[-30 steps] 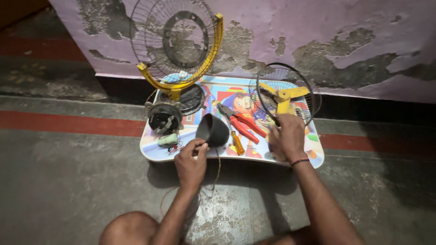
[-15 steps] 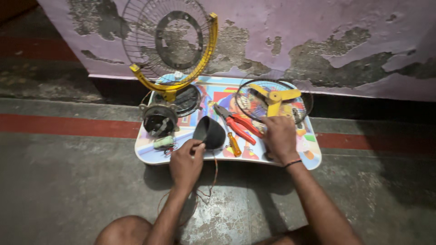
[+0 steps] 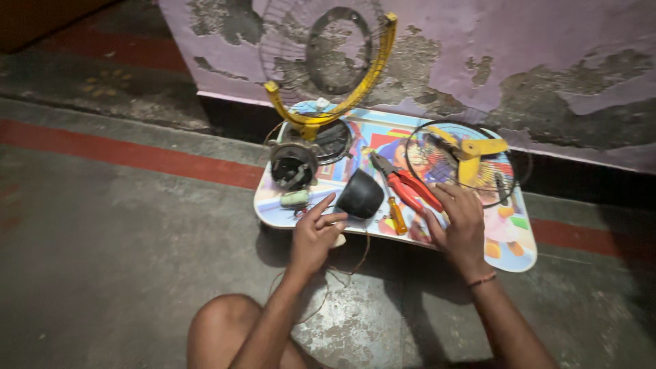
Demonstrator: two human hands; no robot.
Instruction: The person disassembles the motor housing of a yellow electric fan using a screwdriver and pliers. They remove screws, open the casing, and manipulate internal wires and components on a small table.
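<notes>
My left hand [image 3: 316, 236] rests at the front edge of a colourful picture tray [image 3: 509, 263], index finger stretched out and thumb touching a black cone-shaped cover [image 3: 360, 195]. My right hand [image 3: 461, 222] lies flat on the tray with fingers spread and holds nothing. Its fingertips are beside red-handled pliers [image 3: 411, 188] and near the rim of a small wire grille with a yellow bracket [image 3: 465, 160], which lies flat. A yellow-handled screwdriver [image 3: 396, 217] lies between my hands.
A large wire fan guard with a yellow rim [image 3: 328, 61] stands at the tray's back left, over a fan motor [image 3: 292, 167] and a small green cylinder [image 3: 295, 199]. Thin wire [image 3: 355, 263] trails onto the concrete floor. My knee [image 3: 225, 324] is below. A peeling wall stands behind.
My right hand has let go of the small grille, which went from upright to lying flat on the tray. My left hand's pinch at the cone's rim has loosened. The view has shifted.
</notes>
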